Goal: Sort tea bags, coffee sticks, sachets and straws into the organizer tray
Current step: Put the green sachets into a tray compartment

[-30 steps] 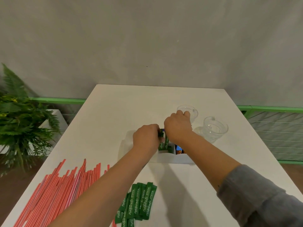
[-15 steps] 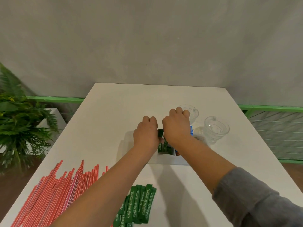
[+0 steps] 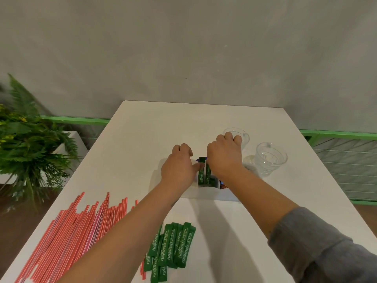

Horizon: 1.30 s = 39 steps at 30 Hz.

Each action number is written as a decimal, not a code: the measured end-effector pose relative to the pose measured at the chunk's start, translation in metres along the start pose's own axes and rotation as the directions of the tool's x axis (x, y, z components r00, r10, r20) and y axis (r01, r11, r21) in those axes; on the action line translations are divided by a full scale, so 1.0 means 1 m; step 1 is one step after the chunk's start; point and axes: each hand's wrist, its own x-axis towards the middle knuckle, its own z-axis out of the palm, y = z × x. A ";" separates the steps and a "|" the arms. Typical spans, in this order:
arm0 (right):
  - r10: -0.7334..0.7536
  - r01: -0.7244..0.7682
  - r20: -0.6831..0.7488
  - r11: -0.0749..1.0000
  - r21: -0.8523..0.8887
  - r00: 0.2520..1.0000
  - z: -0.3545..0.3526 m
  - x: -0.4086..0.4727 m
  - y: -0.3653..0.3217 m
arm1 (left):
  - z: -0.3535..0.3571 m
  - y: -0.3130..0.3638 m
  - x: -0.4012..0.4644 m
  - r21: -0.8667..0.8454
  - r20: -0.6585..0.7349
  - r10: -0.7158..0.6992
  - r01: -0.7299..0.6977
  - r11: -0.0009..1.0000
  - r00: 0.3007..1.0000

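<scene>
A white organizer tray [image 3: 206, 194] sits mid-table. Several green stevia sachets [image 3: 204, 175] stand upright in one of its middle compartments. My left hand [image 3: 179, 166] curls over the tray's left part, with its thumb pressed against the left side of those sachets. My right hand [image 3: 224, 158] curls over the tray's right part, its thumb side against the same sachets and its fingertips hidden. More green sachets [image 3: 171, 246] lie loose near the table's front. A wide spread of red straws [image 3: 75, 231] covers the front left. Reddish packets [image 3: 223, 186] show in a right compartment.
Two clear glass cups stand right of the tray, one [image 3: 271, 158] beside my right wrist and one [image 3: 244, 135] just behind my right fingers. A potted fern [image 3: 26, 152] stands off the table's left edge. A green railing [image 3: 336, 135] runs behind.
My hands have drawn slightly apart over the tray. The green sachets between them now show more of their length in the compartment.
</scene>
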 end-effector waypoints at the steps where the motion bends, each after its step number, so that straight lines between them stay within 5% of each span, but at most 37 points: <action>1: 0.000 0.000 -0.015 1.000 0.003 1.000 0.000 -0.002 0.000 | -0.002 -0.001 -0.003 -0.005 -0.010 -0.004 0.004 1.000 1.000; 12: 0.001 0.033 -0.141 0.971 0.239 0.990 -0.008 -0.046 -0.008 | -0.017 -0.015 -0.041 0.003 0.046 -0.072 0.072 0.997 0.996; 19: -0.052 0.035 0.030 0.904 0.427 0.998 -0.006 -0.094 -0.027 | -0.019 -0.025 -0.082 0.039 0.148 -0.116 0.112 0.993 0.982; 28: -0.107 -0.004 0.287 0.932 0.363 0.952 0.024 -0.125 -0.038 | -0.009 -0.028 -0.120 0.115 0.317 -0.207 0.179 0.977 0.926; 39: -0.037 -0.157 0.421 0.895 0.418 0.906 0.048 -0.135 -0.051 | 0.005 -0.024 -0.135 0.179 0.299 -0.197 0.148 0.973 0.934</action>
